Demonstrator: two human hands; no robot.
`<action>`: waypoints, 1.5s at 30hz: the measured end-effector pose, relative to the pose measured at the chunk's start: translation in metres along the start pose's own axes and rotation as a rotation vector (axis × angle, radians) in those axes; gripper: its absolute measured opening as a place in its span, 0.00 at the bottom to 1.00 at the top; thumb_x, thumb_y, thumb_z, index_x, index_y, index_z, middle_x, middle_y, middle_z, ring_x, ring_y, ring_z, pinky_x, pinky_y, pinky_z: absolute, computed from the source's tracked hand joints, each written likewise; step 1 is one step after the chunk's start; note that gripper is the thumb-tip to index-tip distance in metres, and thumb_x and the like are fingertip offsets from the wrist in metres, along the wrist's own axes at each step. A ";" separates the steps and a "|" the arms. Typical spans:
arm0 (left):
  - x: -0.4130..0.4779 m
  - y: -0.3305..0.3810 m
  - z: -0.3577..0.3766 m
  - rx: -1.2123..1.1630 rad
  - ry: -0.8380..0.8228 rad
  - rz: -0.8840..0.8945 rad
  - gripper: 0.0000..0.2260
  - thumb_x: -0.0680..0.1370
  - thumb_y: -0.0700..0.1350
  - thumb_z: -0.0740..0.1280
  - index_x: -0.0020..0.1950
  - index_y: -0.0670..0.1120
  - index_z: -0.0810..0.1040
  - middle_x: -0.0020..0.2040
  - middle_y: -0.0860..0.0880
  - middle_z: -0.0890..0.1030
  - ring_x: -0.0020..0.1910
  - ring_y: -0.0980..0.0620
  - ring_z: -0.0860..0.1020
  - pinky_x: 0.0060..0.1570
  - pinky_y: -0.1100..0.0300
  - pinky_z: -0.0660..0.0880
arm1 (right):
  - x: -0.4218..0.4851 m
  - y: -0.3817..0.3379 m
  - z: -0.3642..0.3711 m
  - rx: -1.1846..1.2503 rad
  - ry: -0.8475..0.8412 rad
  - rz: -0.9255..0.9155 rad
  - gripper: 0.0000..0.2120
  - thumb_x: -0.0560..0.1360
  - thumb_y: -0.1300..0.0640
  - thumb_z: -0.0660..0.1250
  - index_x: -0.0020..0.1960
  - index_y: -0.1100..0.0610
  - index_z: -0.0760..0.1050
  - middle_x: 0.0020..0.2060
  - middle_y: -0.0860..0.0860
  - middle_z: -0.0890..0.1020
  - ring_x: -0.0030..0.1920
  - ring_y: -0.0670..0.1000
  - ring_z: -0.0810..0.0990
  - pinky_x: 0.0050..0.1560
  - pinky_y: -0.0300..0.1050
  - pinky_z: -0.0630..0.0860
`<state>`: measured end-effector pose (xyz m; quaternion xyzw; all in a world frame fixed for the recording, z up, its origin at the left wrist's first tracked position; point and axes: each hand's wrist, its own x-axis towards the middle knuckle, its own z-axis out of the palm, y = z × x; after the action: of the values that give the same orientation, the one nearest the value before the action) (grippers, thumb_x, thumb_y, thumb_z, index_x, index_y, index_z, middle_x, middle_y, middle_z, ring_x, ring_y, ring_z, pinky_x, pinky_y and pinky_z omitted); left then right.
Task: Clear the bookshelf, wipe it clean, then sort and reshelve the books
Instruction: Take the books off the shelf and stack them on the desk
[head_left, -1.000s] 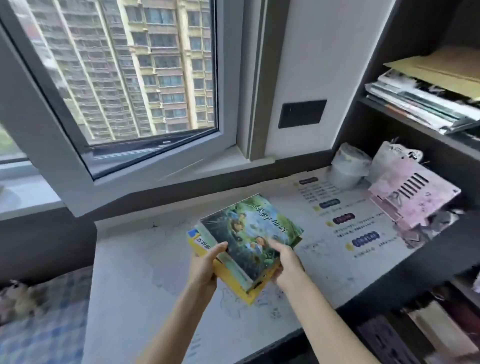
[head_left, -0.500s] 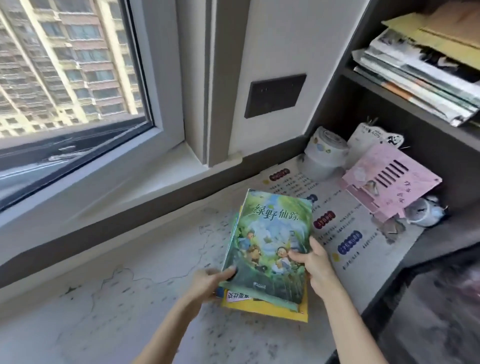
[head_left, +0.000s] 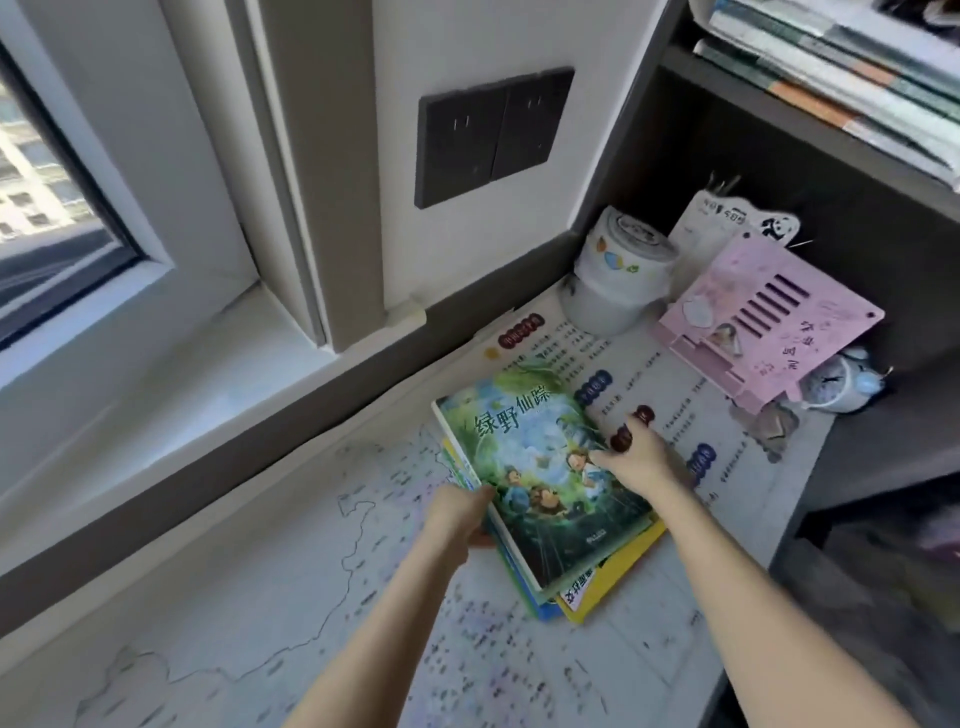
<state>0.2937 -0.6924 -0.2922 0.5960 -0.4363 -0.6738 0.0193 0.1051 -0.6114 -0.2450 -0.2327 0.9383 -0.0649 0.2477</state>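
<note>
Books (head_left: 545, 483) had come down onto the desk (head_left: 234, 597); my left hand (head_left: 457, 514) gripped their edge, my right hand (head_left: 636, 460) curled over the cover. Clearing seemed underway.

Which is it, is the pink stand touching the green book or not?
Apart. The head view shows bare printed mat between the pink stand and the green book.

Green illustrated book (head_left: 540, 467) tops a yellow book (head_left: 618, 571); pink stand (head_left: 769, 322); black wall panel (head_left: 493, 135).
</note>
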 end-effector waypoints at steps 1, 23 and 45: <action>0.002 0.003 0.003 0.001 0.001 -0.005 0.08 0.80 0.42 0.64 0.49 0.37 0.73 0.44 0.38 0.78 0.40 0.41 0.79 0.43 0.50 0.81 | -0.013 0.010 0.005 -0.038 0.081 0.122 0.32 0.76 0.43 0.66 0.75 0.54 0.60 0.69 0.56 0.71 0.65 0.60 0.73 0.54 0.49 0.72; 0.050 0.094 0.043 0.031 0.011 0.104 0.10 0.78 0.33 0.63 0.37 0.41 0.68 0.36 0.44 0.71 0.41 0.44 0.75 0.50 0.52 0.77 | 0.029 -0.027 0.013 0.790 0.027 0.416 0.18 0.78 0.64 0.60 0.68 0.65 0.66 0.65 0.60 0.73 0.62 0.58 0.74 0.49 0.45 0.70; -0.314 0.091 0.043 0.294 -0.139 0.888 0.02 0.78 0.41 0.67 0.48 0.42 0.78 0.45 0.40 0.81 0.43 0.46 0.80 0.44 0.58 0.81 | -0.267 0.027 -0.035 0.308 0.139 -0.573 0.12 0.80 0.57 0.61 0.58 0.61 0.78 0.53 0.56 0.83 0.53 0.56 0.79 0.49 0.47 0.75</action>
<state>0.3042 -0.5534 0.0065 0.3017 -0.7399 -0.5698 0.1920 0.2817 -0.4622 -0.1051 -0.4421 0.8283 -0.2887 0.1872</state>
